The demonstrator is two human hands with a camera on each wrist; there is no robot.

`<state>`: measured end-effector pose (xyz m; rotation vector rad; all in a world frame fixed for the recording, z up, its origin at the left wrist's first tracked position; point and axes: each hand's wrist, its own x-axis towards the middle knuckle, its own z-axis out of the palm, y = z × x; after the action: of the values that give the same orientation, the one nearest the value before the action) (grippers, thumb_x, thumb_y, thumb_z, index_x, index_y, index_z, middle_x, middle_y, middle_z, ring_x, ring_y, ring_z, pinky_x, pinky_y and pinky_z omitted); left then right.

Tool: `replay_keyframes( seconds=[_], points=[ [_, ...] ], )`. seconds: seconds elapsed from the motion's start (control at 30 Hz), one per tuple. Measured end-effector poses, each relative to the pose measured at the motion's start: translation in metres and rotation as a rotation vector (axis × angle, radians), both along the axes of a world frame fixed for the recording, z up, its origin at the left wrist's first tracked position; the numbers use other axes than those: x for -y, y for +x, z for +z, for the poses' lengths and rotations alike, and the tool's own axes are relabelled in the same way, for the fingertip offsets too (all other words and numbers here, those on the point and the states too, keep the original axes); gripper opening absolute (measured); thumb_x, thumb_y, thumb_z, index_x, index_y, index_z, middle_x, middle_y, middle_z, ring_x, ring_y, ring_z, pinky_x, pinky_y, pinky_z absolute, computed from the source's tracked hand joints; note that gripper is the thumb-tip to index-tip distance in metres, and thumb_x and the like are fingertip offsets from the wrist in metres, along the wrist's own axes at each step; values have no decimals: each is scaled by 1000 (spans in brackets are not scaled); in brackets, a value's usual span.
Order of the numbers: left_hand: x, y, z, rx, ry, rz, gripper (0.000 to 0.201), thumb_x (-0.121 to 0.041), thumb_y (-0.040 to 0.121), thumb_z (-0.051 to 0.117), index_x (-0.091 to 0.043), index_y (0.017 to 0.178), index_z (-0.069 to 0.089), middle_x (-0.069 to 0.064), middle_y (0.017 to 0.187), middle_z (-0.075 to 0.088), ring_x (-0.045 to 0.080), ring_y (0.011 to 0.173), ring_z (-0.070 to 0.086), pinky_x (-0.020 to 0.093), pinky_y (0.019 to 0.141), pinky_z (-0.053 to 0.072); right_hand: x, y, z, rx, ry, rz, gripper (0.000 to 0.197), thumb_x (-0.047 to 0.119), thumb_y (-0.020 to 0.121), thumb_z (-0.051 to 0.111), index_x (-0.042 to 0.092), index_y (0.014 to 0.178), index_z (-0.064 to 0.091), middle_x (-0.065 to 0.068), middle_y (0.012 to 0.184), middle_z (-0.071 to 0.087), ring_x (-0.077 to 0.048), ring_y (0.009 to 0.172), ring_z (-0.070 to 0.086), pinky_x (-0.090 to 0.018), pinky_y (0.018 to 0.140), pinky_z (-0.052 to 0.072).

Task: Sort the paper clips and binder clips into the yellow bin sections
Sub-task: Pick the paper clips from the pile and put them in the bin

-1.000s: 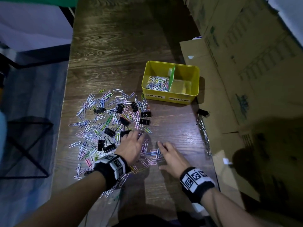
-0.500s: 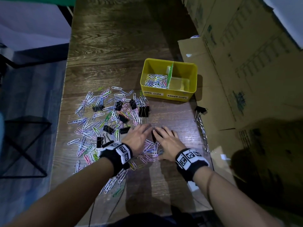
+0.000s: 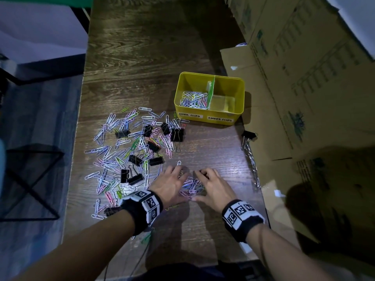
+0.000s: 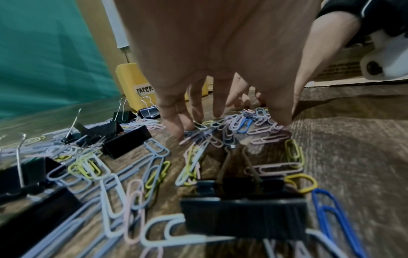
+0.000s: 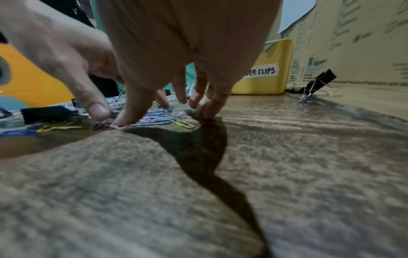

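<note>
The yellow bin [image 3: 210, 118] stands at the back right of the table; its left section, labelled paper clips, holds several paper clips [image 3: 193, 101], and no clips show in the right one, labelled binder clips. Coloured paper clips [image 3: 121, 159] mixed with black binder clips [image 3: 135, 160] cover the table's left half. My left hand [image 3: 176, 179] and right hand [image 3: 205, 183] flank a small heap of paper clips [image 3: 191, 185], fingertips down on the wood. In the wrist views the left fingertips [image 4: 217, 111] touch the heap [image 4: 243, 124] and the right thumb [image 5: 125, 118] presses a pink clip.
One binder clip [image 3: 248, 135] lies apart by the cardboard boxes [image 3: 304, 78] on the right, with a chain of metal clips [image 3: 252, 165] along that table edge. A black wire frame [image 3: 30, 179] stands on the floor left of the table.
Both hands have drawn closer together and the loose paper clips between them are bunched into a tighter heap. The right hand slid left toward the left hand.
</note>
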<state>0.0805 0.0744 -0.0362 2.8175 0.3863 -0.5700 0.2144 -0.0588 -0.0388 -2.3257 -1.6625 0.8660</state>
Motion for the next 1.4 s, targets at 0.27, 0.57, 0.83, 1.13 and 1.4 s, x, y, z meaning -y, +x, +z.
replay_keyframes(
  seconds=[0.27, 0.57, 0.83, 1.13, 1.4],
  points=[
    [11, 12, -4, -66, -57, 53, 44, -17, 88, 50, -11, 132, 45, 7, 130, 46, 28, 115, 43, 37, 98, 39, -14, -16, 10, -27, -89, -15, 41, 26, 89, 59, 7, 125, 53, -10, 127, 45, -26, 119, 42, -34, 96, 40],
    [-9, 13, 7, 81, -330, 151, 24, -12, 89, 55, -8, 111, 63, 11, 104, 65, 25, 94, 60, 37, 85, 48, -24, -7, 10, -19, -106, 83, 27, 23, 96, 48, 3, 110, 60, -13, 110, 56, -29, 102, 56, -38, 84, 48],
    [-36, 16, 12, 35, -431, 308, 21, -22, 80, 71, -11, 98, 69, 3, 95, 70, 13, 80, 62, 18, 71, 46, -38, 4, 11, 26, -156, 174, 27, 23, 95, 52, 3, 109, 63, -13, 112, 57, -27, 97, 60, -31, 79, 45],
    [-69, 16, 21, -83, -669, 577, 9, -21, 76, 75, -22, 82, 68, -3, 77, 70, 1, 62, 61, 10, 58, 42, -47, 18, 6, 45, -133, 158, 21, 11, 95, 53, 0, 112, 57, -16, 104, 62, -26, 86, 63, -25, 65, 40],
    [-115, 51, 80, 22, -1089, 625, 11, -2, 70, 72, -3, 81, 69, 6, 68, 71, 12, 57, 63, 20, 60, 55, -50, 42, 7, -228, -95, -52, 22, 35, 92, 56, 16, 101, 62, -11, 97, 65, -27, 85, 62, -30, 75, 48]
  ],
)
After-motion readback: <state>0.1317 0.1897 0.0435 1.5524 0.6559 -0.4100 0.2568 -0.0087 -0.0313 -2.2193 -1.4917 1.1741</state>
